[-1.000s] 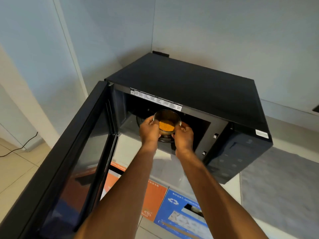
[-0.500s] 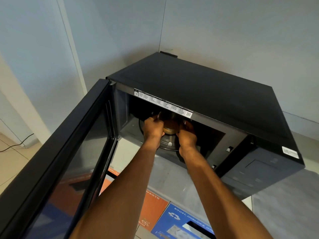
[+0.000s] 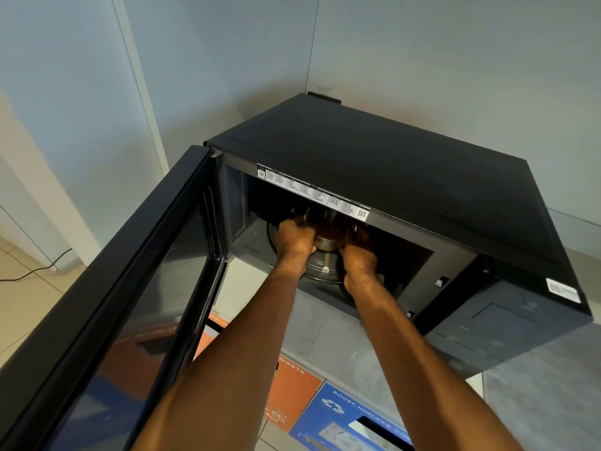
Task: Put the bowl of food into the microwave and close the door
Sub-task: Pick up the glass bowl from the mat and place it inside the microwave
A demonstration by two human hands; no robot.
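Head view: left hand (image 3: 295, 239) and right hand (image 3: 357, 252) are clasped on opposite sides of the bowl (image 3: 325, 241), fingers curled against its wall. The bowl is round, of shiny metal, upright with its opening facing up; it has no long axis. Its rim and contents are hidden behind the top edge of the cavity. The bowl is inside the microwave (image 3: 390, 177), above the round glass turntable (image 3: 320, 271); whether it touches the glass cannot be told. The microwave body is a matte black box with a white label strip (image 3: 312, 192) along the upper cavity edge. The door (image 3: 123, 288), glossy black-framed glass, stands swung open to the left. Below lie orange and blue printed panels (image 3: 325, 408).
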